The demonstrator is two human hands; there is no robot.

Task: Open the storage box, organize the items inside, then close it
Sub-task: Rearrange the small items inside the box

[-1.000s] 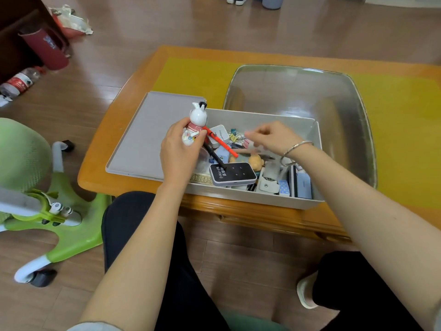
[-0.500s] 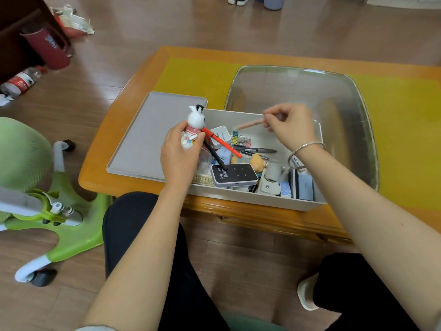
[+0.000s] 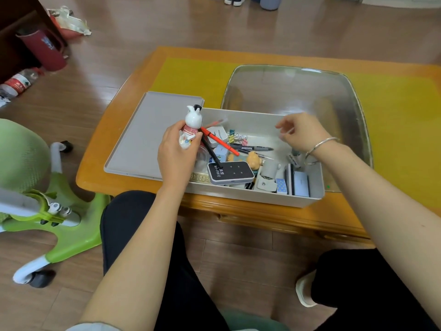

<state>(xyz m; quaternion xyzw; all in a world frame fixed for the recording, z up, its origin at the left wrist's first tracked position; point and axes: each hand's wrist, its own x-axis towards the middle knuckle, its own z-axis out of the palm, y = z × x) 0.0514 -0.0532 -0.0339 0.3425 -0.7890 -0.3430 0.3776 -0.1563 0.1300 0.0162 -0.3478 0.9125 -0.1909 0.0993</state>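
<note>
A: Pale grey plastic, that rectangular storage box (image 3: 250, 197) at the counter's (image 3: 238, 211) near edge; is it open?

B: Yes. Its flat grey lid (image 3: 145, 134) lies just beside it toward the left edge, likely parked to clear access.

A: And the hands?

B: The left hand (image 3: 176, 156) grips a glossy white rabbit figurine (image 3: 192, 126) upright over the box's left end, probably lifted out for sorting. The right hand (image 3: 303, 133) hovers over the far wall, fingers loosely curled; whether it pinches something, I cannot tell.

A: Inside?

B: A smooth black Wi-Fi device (image 3: 230, 173), an orange pen (image 3: 219, 140), and jumbled clips.
</note>
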